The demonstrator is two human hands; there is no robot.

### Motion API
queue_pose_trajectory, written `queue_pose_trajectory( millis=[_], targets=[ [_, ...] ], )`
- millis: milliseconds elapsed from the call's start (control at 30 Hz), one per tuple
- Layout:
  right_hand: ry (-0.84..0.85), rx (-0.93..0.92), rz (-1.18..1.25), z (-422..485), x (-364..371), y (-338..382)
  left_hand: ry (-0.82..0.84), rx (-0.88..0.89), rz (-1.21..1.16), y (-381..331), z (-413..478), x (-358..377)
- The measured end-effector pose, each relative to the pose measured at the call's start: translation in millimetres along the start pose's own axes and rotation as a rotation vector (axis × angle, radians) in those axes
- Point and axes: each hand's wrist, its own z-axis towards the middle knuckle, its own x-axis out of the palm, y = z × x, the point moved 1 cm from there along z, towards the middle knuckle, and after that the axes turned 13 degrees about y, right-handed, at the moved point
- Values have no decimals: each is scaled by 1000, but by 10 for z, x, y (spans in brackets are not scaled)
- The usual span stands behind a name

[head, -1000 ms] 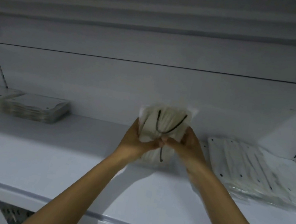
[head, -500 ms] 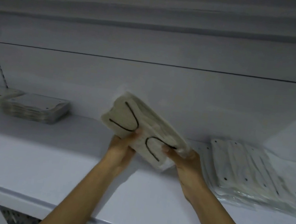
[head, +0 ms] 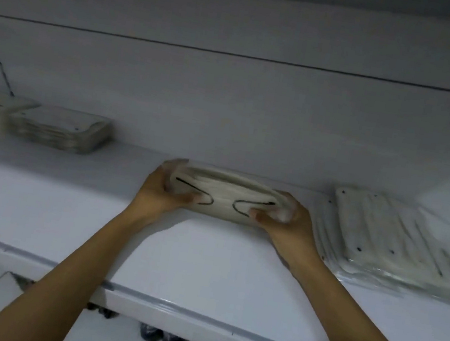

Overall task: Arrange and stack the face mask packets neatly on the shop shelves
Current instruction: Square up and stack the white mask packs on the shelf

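- Both hands hold one bundle of face mask packets (head: 228,198) level, low over the shelf (head: 205,258) near its back wall: left hand (head: 160,194) and right hand (head: 287,223) each curl fingers round an end.
- Step in hand, likely: setting it down flat. Next: lower, release, square up.
- Bare shelf lies leftward; the right stack (head: 383,237) sits near, the left stack (head: 60,129) well apart.
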Motion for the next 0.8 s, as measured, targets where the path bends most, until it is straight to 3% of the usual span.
queue_pose_trajectory(
  millis=[167, 267, 400, 533, 567, 633, 700, 733, 800],
  targets=[
    [95, 65, -34, 11, 8, -20, 88, 30, -23, 16, -10, 30],
    [40, 44, -81, 0, -29, -47, 87, 50, 15, 36, -8, 35],
    [15, -7, -176, -13, 12, -12, 105, -142, 137, 116, 2, 67],
    [-138, -176, -235, -108, 25, 62, -61, -261, 220, 99, 30, 71],
    [-159, -249, -335, -138, 7, 66, -113, -282, 115, -18, -27, 103],
    [-214, -510, -627, -169, -5, 109, -102, -260, -458, -310, -170, 224],
    [-242, -820, -975, -158, 52, 206, 151, -166, -1018, -650, -297, 391],
    [-248, -927, -1130, -164, 113, 234, 233, -121, -1157, -747, -343, 467],
    [-192, -995, -1299, -206, 236, 246, 215, -166, -1288, -766, -388, 545]
  ],
)
